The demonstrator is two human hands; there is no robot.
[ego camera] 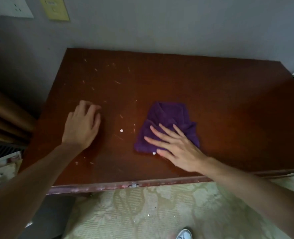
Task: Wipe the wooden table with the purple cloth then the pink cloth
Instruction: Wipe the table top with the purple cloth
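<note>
From the head camera, the wooden table [211, 94] filled the middle of the view, its reddish-brown top scuffed with pale scratches and flecks, thickest toward ten o'clock. Its worn front edge ran along the near side, with a small metal fitting [133, 185] at about six o'clock.

The purple cloth [167, 121] lay crumpled on the tabletop, a little to the three o'clock side of centre. The right hand [175, 149] lay flat on the cloth's near half, fingers straight and spread, pointing toward ten o'clock; it pressed down on the fabric without curling round it, and the thumb reached past the cloth's near hem onto bare wood. The far half of the cloth showed uncovered beyond the fingertips.

The left hand [81, 126] rested on the tabletop toward nine o'clock, well apart from the cloth. Its fingers were loosely bent with the tips on the wood, and it held nothing. Between the two hands, a small white round spot [121, 130] sat on the surface, nearer the cloth.

Beyond the table at twelve o'clock stood a grey wall [177, 23], with a white socket plate [10, 6] and a yellowish switch plate [54, 8] up at eleven o'clock. A brown curtain [6, 118] hung at nine o'clock. Below the table's edge, a pale patterned carpet [142, 213] covered the floor, and the toe of a light sneaker [184, 234] showed at five o'clock.
</note>
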